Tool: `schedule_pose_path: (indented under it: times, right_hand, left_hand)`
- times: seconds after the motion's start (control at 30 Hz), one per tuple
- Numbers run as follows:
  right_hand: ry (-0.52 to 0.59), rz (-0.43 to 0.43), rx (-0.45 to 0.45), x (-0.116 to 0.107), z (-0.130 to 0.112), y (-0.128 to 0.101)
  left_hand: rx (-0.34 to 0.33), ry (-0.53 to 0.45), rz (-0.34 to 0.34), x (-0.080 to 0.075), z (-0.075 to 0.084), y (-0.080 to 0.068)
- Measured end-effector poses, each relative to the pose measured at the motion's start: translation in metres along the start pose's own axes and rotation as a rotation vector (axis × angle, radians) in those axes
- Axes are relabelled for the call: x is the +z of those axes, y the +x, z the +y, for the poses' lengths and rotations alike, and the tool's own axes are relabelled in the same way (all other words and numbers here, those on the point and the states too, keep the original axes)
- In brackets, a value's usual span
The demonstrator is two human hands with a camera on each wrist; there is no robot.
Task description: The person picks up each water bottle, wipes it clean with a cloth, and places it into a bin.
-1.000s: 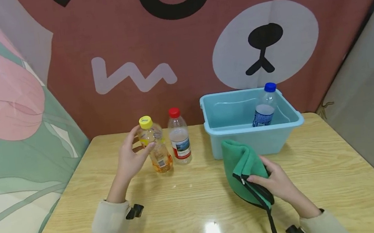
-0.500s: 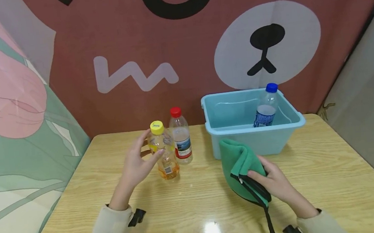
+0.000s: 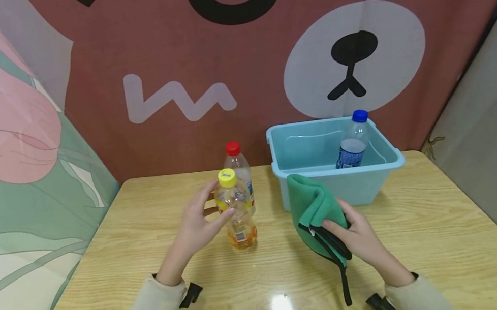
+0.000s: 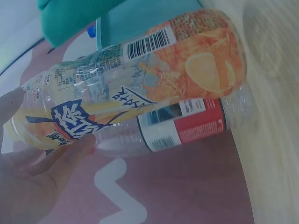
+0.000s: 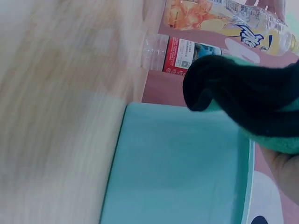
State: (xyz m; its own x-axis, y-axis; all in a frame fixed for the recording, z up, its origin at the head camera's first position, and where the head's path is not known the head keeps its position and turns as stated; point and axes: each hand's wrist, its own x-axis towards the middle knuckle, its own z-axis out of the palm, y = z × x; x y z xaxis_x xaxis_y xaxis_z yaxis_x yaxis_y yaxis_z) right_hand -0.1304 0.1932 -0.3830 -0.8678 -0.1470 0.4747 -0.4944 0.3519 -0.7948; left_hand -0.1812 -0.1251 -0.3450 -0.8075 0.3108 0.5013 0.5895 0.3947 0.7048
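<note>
My left hand (image 3: 217, 205) grips a yellow-capped bottle (image 3: 236, 212) with an orange fruit label (image 4: 140, 84), slightly tilted, just in front of a red-capped water bottle (image 3: 237, 169). I cannot tell whether its base touches the wooden table (image 3: 105, 273). My right hand (image 3: 337, 232) holds a green pouch (image 3: 311, 204) with a black zip edge (image 5: 243, 88), standing it up in front of the light blue tub (image 3: 387, 164). The pouch's mouth faces the bottle. A blue-capped bottle (image 3: 350, 143) leans inside the tub.
A printed bear curtain (image 3: 266, 71) hangs right behind the table's far edge, and a green and pink floral cloth (image 3: 11, 177) runs along the left side. The tub wall (image 5: 177, 163) sits close behind the pouch.
My left hand has carried the yellow-capped bottle right and nearer, from beside the red-capped bottle to in front of it. My right hand and the pouch shifted slightly left.
</note>
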Motion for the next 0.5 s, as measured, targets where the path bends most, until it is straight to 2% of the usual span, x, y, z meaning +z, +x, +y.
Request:
schedule_pose_path:
  times: [0.33,0.5]
  right_hand:
    - [-0.096,0.021,-0.155,0.01,-0.01,0.012]
    - [-0.136,0.031,-0.196,0.014,-0.014,0.017]
  left_hand:
    - [0.033,-0.059,-0.031,0.019,0.006,-0.006]
    - [0.043,-0.038,-0.067,0.027,0.008,-0.007]
